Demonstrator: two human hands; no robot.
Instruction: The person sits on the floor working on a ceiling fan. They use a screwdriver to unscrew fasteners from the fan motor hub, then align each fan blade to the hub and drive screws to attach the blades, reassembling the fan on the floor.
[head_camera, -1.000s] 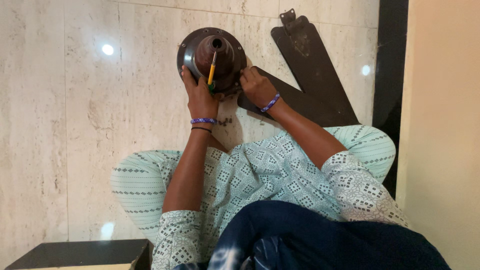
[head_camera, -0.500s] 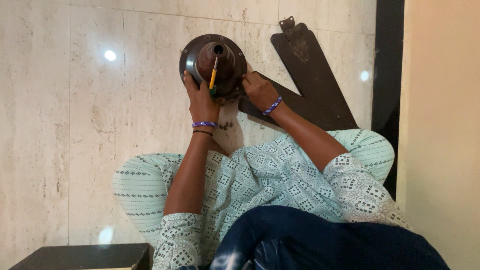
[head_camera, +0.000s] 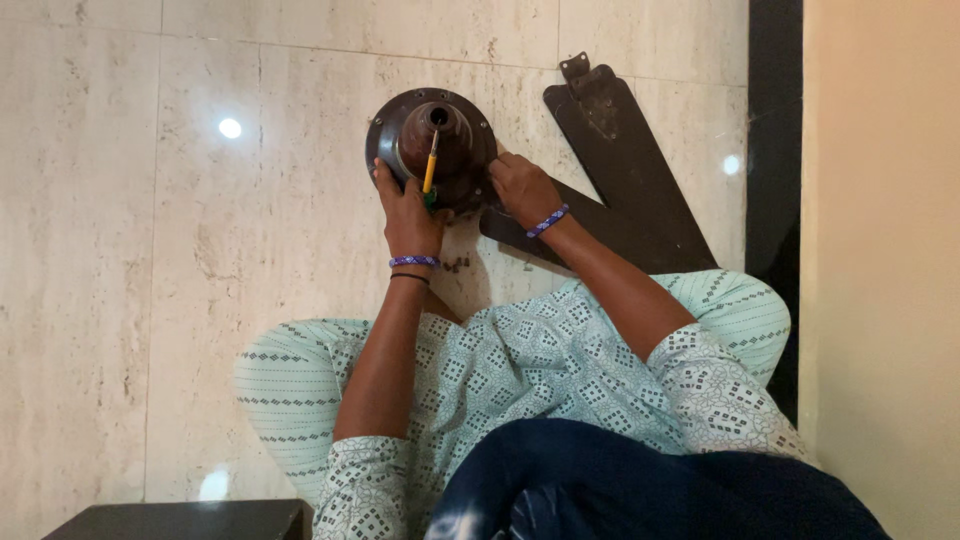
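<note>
A round brown ceiling-fan motor (head_camera: 440, 125) lies on the pale marble floor ahead of my crossed legs. My left hand (head_camera: 405, 212) rests against its near left rim and grips a yellow-handled screwdriver (head_camera: 431, 166), whose shaft points up over the motor's central hub. My right hand (head_camera: 522, 188) presses on the motor's right edge, fingers curled against the housing. Both wrists wear beaded bands.
Dark brown fan blades (head_camera: 625, 165) lie on the floor to the right of the motor, one reaching under my right forearm. A few small screws (head_camera: 458, 265) sit on the tile near my left wrist. A dark box (head_camera: 180, 520) is at the bottom left, a beige wall (head_camera: 880, 250) on the right.
The view has shifted slightly, so the motor and hands sit a little lower in frame. Both hands stay on the motor with the screwdriver in the same grip.
</note>
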